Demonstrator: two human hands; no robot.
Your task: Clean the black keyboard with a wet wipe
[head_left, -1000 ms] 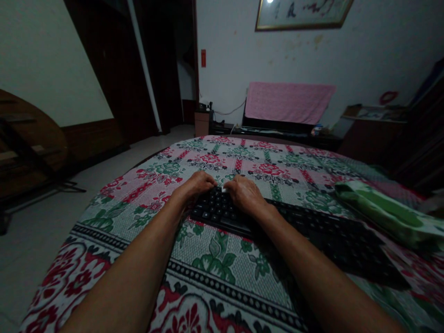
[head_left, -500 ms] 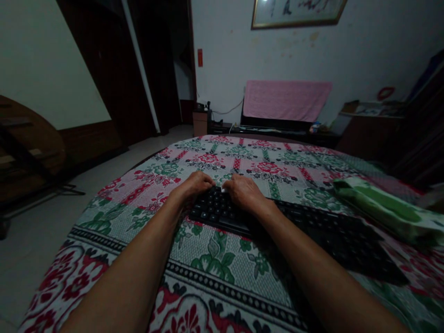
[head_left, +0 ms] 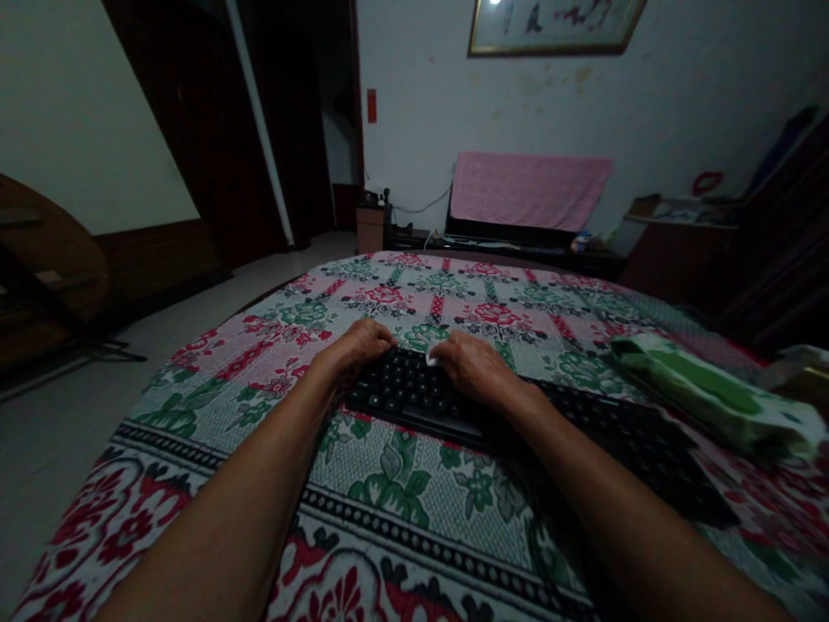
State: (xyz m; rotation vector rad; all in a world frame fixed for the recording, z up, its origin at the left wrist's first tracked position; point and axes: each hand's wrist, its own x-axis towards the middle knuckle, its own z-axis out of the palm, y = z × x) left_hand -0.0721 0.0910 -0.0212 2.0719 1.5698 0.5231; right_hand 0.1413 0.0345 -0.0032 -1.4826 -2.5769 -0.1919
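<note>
A black keyboard [head_left: 414, 399] lies on the patterned tablecloth, stretching off to the right beneath my right forearm. My left hand [head_left: 363, 340] is closed at its far left corner, with the fingertips on the edge. In the fingers of my right hand [head_left: 471, 364] is a small white tissue [head_left: 431, 352], pinched over the top rows of keys. That hand and forearm hide the middle of the keyboard.
A green and white soft pack [head_left: 712, 389] lies right of the keyboard. The tablecloth [head_left: 389, 484] covers a large round-edged table. Beyond it, a pink cloth [head_left: 531, 188] drapes over a dark screen-like panel by the wall. A round wooden board [head_left: 52, 250] stands at left.
My right hand has slid to the right along the keyboard's top rows with the tissue, away from my left hand. My left hand stays at the corner. The view has shifted slightly.
</note>
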